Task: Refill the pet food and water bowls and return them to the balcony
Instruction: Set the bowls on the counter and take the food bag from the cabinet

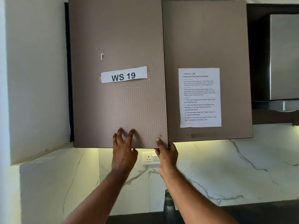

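A brown wall cupboard fills the upper view, both doors closed or nearly so. Its left door (118, 38) carries a "WS 19" label (123, 74). My left hand (124, 149) lies flat against that door's lower part, fingers spread. My right hand (166, 155) grips the door's bottom right corner, thumb on the front and fingers curled under the edge. The right door (207, 33) bears a printed task sheet (200, 97). No bowls or pet food are in view.
A white marble backsplash (226, 172) with a wall socket (148, 158) runs below the cupboard, lit from above. A dark green bottle (169, 206) stands on the dark counter under my right arm. A steel hood (284, 59) hangs at the right; a wall stands at the left.
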Demonstrator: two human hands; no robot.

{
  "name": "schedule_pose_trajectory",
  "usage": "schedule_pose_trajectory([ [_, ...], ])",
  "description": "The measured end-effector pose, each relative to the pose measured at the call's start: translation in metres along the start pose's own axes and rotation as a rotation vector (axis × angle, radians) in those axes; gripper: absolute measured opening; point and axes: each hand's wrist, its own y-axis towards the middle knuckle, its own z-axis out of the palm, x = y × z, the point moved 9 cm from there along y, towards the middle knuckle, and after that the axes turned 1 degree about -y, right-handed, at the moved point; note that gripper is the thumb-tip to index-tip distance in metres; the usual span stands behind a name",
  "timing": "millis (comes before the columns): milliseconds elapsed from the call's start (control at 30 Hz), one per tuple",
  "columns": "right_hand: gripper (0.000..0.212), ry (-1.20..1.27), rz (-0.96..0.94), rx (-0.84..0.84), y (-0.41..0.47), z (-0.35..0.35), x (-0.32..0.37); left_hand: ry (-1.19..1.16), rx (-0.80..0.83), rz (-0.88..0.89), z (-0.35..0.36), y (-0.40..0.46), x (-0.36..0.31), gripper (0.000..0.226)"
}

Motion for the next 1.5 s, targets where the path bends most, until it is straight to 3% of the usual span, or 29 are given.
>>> schedule_pose_trajectory([
  [200,0.034,-0.461,-0.272,0.097,-0.056,-0.007,0.047,0.003,0.018,0.031,-0.024,-0.031,-0.027,0.110],
  [400,0.039,-0.675,-0.645,0.290,-0.132,0.015,0.092,-0.033,-0.038,-0.018,-0.054,-0.063,-0.033,0.130],
  [600,0.043,-0.748,-0.906,0.449,-0.185,0.045,0.104,-0.062,-0.134,0.027,-0.095,-0.084,-0.024,0.113],
  [1067,0.028,-0.593,-1.179,0.672,-0.283,0.121,0.093,-0.313,-0.158,0.043,-0.181,-0.115,0.022,0.089],
  [1200,0.029,-0.561,-1.207,0.694,-0.310,0.140,0.089,-0.574,-0.185,-0.052,-0.187,-0.120,0.060,0.070],
  [1367,0.033,-0.574,-1.258,0.724,-0.334,0.159,0.081,-0.545,-0.219,-0.270,-0.191,-0.129,0.112,0.012],
  [1500,0.039,-0.627,-1.308,0.782,-0.335,0.167,0.077,-0.557,-0.080,-0.311,-0.184,-0.126,0.123,0.041],
])
